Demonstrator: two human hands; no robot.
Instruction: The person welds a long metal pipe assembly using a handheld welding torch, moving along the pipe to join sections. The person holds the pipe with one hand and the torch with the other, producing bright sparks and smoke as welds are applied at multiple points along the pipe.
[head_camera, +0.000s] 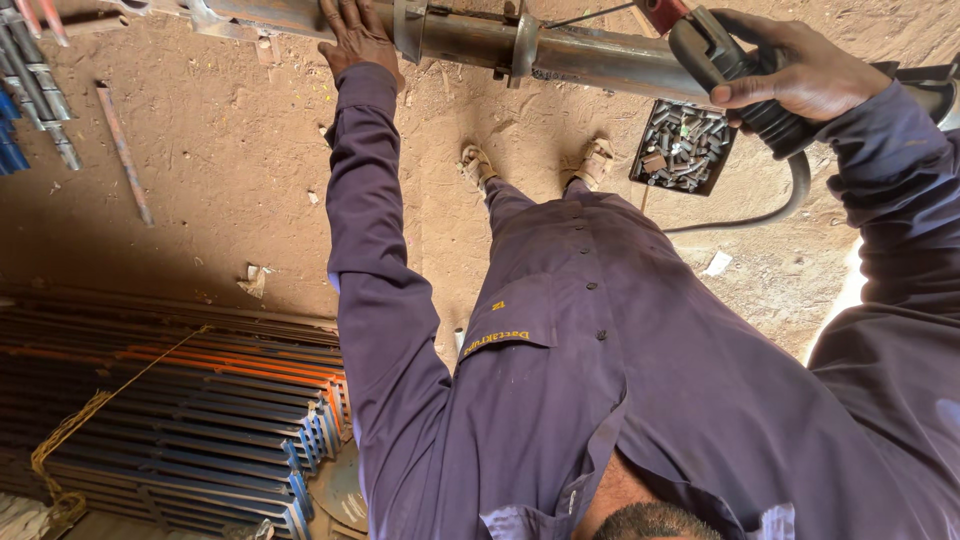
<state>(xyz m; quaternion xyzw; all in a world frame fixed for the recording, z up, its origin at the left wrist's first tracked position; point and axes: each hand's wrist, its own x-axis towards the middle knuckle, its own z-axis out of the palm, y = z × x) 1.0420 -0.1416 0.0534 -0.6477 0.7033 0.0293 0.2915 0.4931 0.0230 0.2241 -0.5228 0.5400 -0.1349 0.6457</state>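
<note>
A long grey steel pipe (600, 55) with welded collars runs across the top of the view, above the sandy ground. My left hand (352, 35) lies flat on the pipe near one collar (410, 28), with the fingers spread over the pipe's top. My right hand (800, 68) is closed around the black handle of a power tool (735, 75) held next to the pipe's right part. The tool's black cable (780, 205) loops down toward the ground. The tool's working end is cut off by the frame's top edge.
A square black tray of short metal pieces (683, 147) sits on the sand by my sandalled feet (540, 165). Stacked blue and orange metal bars (190, 410) lie at lower left. A rusty rod (125, 150) and bundled pipes (35, 80) lie at upper left.
</note>
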